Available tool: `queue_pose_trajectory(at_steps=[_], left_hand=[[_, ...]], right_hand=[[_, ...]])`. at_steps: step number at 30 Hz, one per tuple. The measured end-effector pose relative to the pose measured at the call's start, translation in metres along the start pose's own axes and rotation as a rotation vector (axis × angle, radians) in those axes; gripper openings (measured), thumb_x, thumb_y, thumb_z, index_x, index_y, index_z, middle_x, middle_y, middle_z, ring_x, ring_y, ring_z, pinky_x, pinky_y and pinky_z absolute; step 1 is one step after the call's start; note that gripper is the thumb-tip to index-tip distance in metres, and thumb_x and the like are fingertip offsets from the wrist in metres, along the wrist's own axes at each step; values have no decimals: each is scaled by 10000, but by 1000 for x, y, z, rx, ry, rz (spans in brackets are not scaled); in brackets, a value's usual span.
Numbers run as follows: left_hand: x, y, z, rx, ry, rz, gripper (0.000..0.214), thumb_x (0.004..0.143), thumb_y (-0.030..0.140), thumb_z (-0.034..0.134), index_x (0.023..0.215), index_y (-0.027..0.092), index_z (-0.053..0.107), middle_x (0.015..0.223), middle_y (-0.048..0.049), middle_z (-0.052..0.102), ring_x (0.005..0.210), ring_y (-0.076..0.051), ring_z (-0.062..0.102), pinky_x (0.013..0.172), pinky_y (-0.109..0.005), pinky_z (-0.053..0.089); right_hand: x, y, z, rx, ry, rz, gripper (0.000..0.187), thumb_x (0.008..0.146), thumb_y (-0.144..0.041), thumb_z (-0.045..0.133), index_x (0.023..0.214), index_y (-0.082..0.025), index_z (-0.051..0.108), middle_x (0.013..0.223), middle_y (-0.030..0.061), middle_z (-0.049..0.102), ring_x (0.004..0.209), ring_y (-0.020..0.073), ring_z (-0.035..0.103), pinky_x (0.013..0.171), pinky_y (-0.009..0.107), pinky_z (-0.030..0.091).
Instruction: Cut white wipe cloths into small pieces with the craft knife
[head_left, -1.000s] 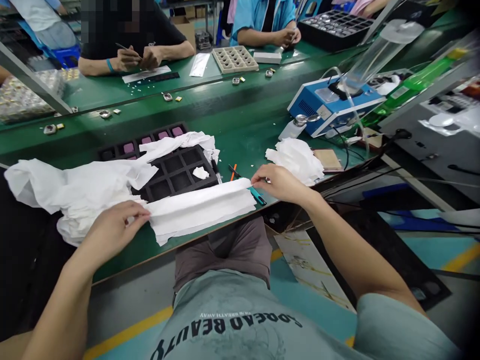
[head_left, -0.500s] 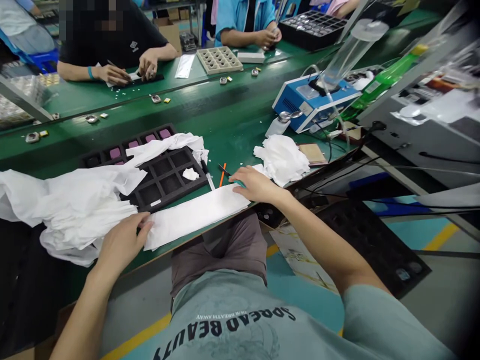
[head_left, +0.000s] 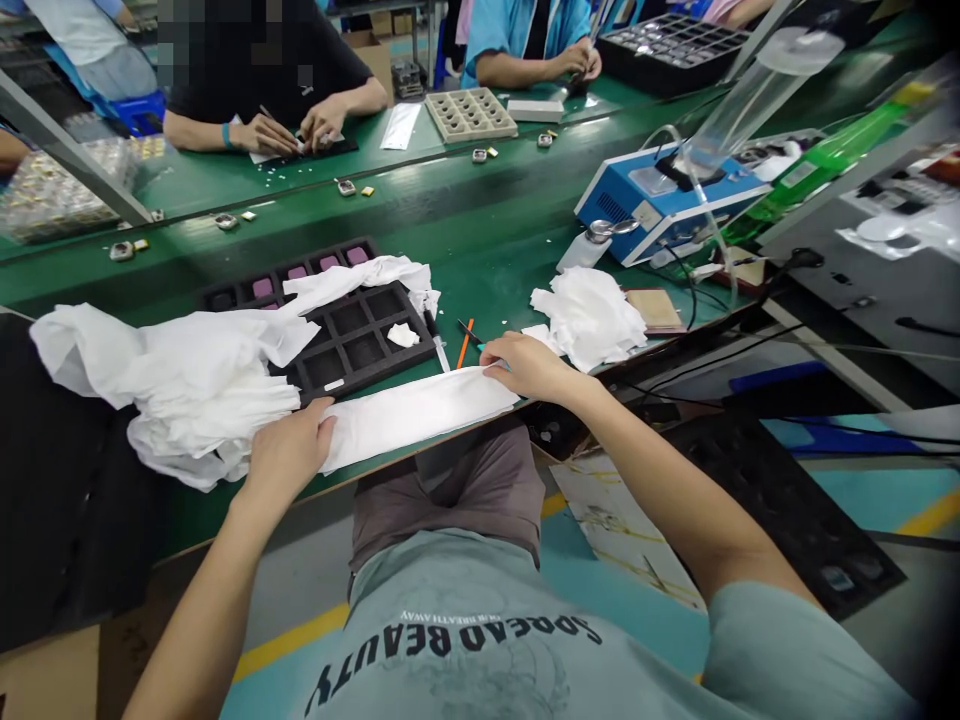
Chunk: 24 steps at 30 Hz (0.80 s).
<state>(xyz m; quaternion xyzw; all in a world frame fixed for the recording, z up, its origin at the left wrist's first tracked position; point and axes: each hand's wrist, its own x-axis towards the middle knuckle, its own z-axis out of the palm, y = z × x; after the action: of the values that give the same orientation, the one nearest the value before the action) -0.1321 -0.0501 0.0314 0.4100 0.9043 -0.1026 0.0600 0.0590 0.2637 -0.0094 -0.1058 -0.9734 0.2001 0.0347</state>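
Note:
A long folded white wipe (head_left: 420, 415) lies flat along the front edge of the green bench. My left hand (head_left: 289, 450) is closed at its left end, thumb against the wipe. At the far right corner my right hand (head_left: 532, 365) pinches the wipe's upper edge between thumb and fingers. Left of my left hand is a heap of crumpled white wipes (head_left: 202, 370). Behind the folded strip sits a black foam tray (head_left: 352, 350), partly covered by a wipe, with several purple pieces in its back row. A small crumpled scrap (head_left: 403, 335) rests in one compartment.
Beside my right hand lie an orange stick (head_left: 466, 343), a pen (head_left: 439, 345) and crumpled wipes (head_left: 592, 315). A pump bottle (head_left: 585, 245) stands near a blue machine (head_left: 660, 205). Across the green belt (head_left: 420, 210), carrying small parts, two people work with their hands.
The view has shifted, so the bench appears further right. My right fingers have closed onto the wipe's corner, and my left thumb has drawn in at its left end.

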Motion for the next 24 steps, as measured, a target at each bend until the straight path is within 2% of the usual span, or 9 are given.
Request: queue_pose_trajectory(at_steps=[3, 6, 14, 17, 19, 22, 24], left_hand=[[10, 11, -1, 38, -20, 75, 497, 1007, 336, 337, 1433, 188, 545, 1032, -167, 773, 950, -370, 733, 757, -419, 514], [18, 16, 0, 72, -60, 104, 452, 1001, 283, 335, 1352, 165, 594, 1017, -184, 771, 942, -371, 737, 755, -419, 513], [12, 7, -1, 91, -13, 11, 369, 989, 279, 350, 1121, 131, 661, 929, -170, 762, 888, -365, 729, 663, -385, 466], [0, 2, -5, 44, 75, -5, 328, 993, 297, 376, 1066, 177, 672, 903, -98, 757, 824, -305, 719, 579, -337, 393], [-13, -3, -5, 13, 197, 33, 308, 998, 309, 401, 1010, 196, 687, 911, -73, 744, 819, -262, 702, 545, -320, 349], [-35, -10, 2, -10, 378, 188, 299, 998, 305, 448, 890, 194, 704, 915, -83, 716, 868, -241, 670, 579, -317, 380], [-45, -12, 10, -26, 403, 309, 285, 989, 292, 485, 840, 191, 705, 916, -92, 704, 880, -248, 647, 645, -328, 426]], right_hand=[[-6, 3, 3, 16, 103, -97, 99, 922, -210, 596, 914, -179, 690, 941, 95, 731, 922, 267, 589, 820, 365, 430], [-14, 7, 7, 26, 170, -111, 113, 936, -216, 582, 931, -179, 688, 928, 103, 725, 905, 270, 591, 807, 372, 434], [-20, 12, 14, -8, 150, -17, 161, 944, -202, 569, 1011, -179, 714, 959, 99, 750, 887, 270, 607, 803, 383, 442], [-20, 11, 12, -1, 192, -48, 201, 952, -200, 551, 1020, -176, 739, 1009, 105, 760, 920, 276, 603, 832, 402, 446], [-27, 10, 11, -4, 240, -75, 216, 956, -201, 542, 992, -181, 753, 1006, 108, 756, 939, 278, 594, 847, 413, 448], [-46, 7, 13, -36, 281, -90, 240, 964, -199, 530, 956, -199, 770, 999, 102, 745, 944, 273, 575, 842, 413, 446], [-60, 3, 17, -86, 255, -84, 259, 960, -175, 520, 953, -206, 778, 1012, 101, 738, 961, 280, 562, 830, 414, 434]])
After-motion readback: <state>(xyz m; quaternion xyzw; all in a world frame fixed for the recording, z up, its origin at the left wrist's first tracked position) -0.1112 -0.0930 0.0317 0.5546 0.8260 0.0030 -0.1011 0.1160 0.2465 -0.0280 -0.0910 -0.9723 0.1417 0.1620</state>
